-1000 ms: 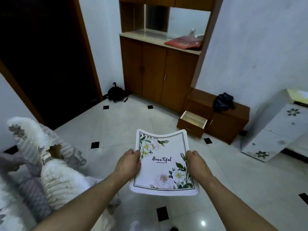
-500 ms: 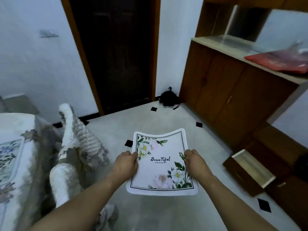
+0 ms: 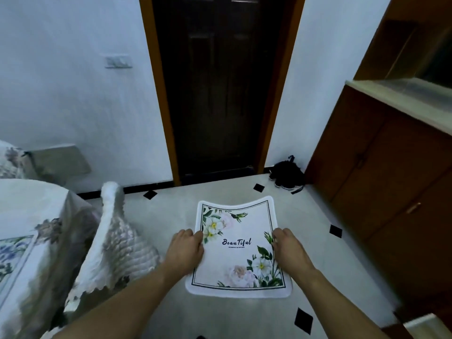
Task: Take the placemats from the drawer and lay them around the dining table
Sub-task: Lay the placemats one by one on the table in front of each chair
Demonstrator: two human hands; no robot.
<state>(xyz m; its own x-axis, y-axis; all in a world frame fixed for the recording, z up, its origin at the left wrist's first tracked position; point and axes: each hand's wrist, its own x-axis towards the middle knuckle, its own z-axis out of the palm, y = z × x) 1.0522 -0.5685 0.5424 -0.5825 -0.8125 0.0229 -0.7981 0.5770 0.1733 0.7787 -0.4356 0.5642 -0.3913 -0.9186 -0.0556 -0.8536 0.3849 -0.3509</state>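
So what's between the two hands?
The flowery placemat, printed "Beautiful". The left hand grips its left edge and the right hand grips its right edge. The head view shows it.

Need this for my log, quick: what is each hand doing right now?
Left hand: grips the placemat by its left edge.
Right hand: grips the placemat by its right edge.

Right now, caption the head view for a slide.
Left hand and right hand grip a floral placemat beside the covered table.
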